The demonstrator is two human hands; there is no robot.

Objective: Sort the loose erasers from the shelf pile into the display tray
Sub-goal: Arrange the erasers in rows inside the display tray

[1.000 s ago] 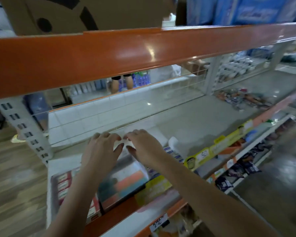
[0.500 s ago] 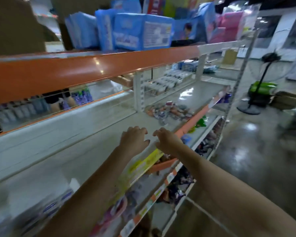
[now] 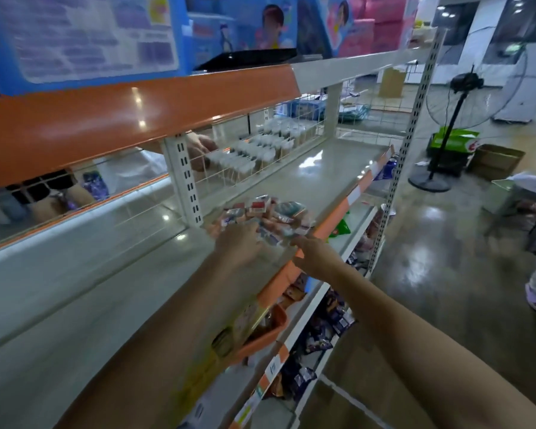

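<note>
Both hands out over the shelf [image 3: 307,168]. Left hand [image 3: 240,243] sits at the near edge of the eraser pile [image 3: 268,213], fingers curled into it; grip too blurred to tell. Right hand [image 3: 314,253] just beside the pile at the shelf lip, fingers extended, holding nothing.

Retail shop, stockroom-like. Long metal gondola shelving [image 3: 291,181] with orange price-strip edges [image 3: 338,218]; blue and pink packaged goods [image 3: 245,26] stacked on top; small packets on lower tiers; pedestal fan [image 3: 464,85] and cardboard boxes [image 3: 495,161] far right on polished floor.
</note>
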